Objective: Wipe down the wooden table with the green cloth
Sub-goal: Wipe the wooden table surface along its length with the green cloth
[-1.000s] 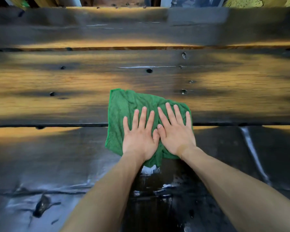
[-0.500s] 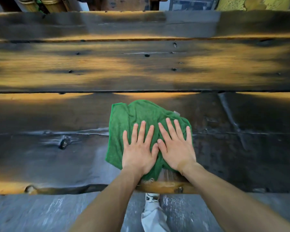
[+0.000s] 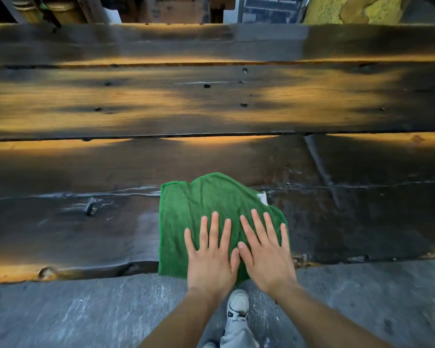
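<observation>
On table: cloth (under palms)

Dim, warm amber glare patches on table, blurred wide-angle edges.

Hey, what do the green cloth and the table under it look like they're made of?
The green cloth looks like soft microfibre or terry: a fuzzy, matte nap, limp folds, a small white tag at its right edge. The table is thick wooden planks, judging by the grain, knots and gaps between boards. Its dark, worn finish has amber patches and a faint sheen, possibly oil, varnish or dampness. Both hands lie flat on the cloth.
</observation>
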### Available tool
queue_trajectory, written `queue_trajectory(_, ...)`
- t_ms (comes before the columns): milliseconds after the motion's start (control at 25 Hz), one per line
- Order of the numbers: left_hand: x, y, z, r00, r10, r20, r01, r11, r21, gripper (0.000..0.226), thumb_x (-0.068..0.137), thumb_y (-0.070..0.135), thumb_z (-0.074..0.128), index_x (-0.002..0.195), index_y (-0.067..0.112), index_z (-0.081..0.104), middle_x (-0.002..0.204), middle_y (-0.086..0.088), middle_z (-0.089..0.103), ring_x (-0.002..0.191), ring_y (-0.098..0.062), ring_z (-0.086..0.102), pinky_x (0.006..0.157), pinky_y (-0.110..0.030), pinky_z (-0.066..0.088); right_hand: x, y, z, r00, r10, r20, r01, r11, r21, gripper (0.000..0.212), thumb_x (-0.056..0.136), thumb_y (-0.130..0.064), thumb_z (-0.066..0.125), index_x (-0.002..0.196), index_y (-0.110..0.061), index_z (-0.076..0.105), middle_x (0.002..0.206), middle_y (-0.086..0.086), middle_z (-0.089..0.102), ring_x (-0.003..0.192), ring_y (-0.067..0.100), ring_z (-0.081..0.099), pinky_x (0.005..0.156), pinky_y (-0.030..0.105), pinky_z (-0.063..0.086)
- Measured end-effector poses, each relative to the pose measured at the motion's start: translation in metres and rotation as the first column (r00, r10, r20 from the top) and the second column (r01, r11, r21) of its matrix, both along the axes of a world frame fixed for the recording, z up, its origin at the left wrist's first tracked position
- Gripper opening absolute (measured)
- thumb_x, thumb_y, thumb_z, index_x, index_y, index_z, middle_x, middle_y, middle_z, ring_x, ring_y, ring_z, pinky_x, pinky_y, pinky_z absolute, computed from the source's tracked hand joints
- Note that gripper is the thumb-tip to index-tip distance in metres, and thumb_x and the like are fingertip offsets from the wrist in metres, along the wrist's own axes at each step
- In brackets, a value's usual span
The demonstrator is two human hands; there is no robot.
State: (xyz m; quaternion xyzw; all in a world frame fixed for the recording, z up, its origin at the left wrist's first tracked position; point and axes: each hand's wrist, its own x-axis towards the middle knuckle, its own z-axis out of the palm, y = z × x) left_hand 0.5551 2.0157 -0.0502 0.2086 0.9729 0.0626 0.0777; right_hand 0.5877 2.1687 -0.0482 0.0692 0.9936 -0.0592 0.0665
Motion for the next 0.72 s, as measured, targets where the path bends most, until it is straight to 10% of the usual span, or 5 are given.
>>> queue_trajectory(720, -0.092, 0.057, 0.008, 0.988, -0.146, 0.043, 0.147, 0.989, -0.004, 0.063, 0.097, 0.051, 0.035, 0.155, 0.029, 0.032, 0.165, -0.006, 0.022, 0.151, -0.036, 0.021, 0.106, -0.080, 0.017, -0.087, 0.050, 0.005, 0.996, -0.089, -0.031, 0.090, 0.996, 0.018, 0.062, 0.096, -0.044, 0.029, 0.156, -0.028, 0.029, 0.166, 0.004, 0.018, 0.153, 0.025, 0.012, 0.118, 0.057, 0.012)
